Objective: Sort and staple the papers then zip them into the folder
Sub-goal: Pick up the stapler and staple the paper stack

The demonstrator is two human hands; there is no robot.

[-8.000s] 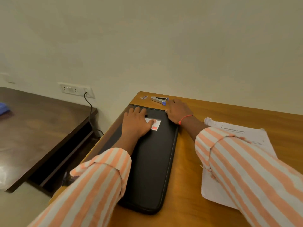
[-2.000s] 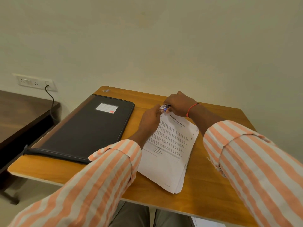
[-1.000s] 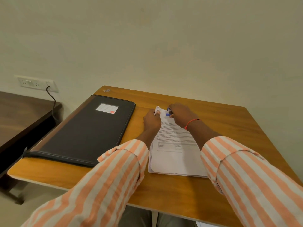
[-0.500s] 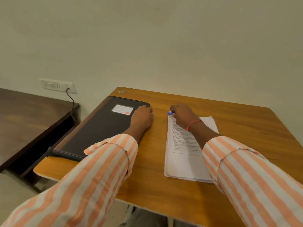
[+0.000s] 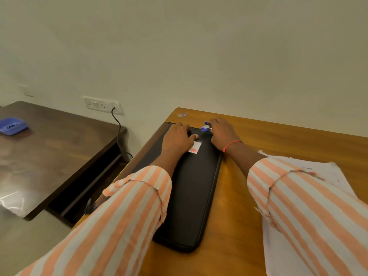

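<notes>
A black zipped folder [image 5: 191,196] lies closed on the left part of the wooden table [image 5: 278,140], with a white label near its far end. My left hand [image 5: 176,138] rests flat on that far end, partly covering the label. My right hand [image 5: 221,132] is at the folder's far right corner, closed around a small blue and silver stapler [image 5: 206,126]. The stack of white papers [image 5: 328,172] lies on the table to the right, mostly hidden under my right sleeve.
A dark wooden side table [image 5: 49,152] stands lower on the left, with a blue object [image 5: 12,126] on it. A wall socket [image 5: 101,104] has a black cable [image 5: 118,132] hanging between the tables. A small sticker [image 5: 182,114] lies at the table's far corner.
My right hand has carried the stapler from the papers' top over to the folder's far corner. My left hand has slid up onto the label. The view has swung left.
</notes>
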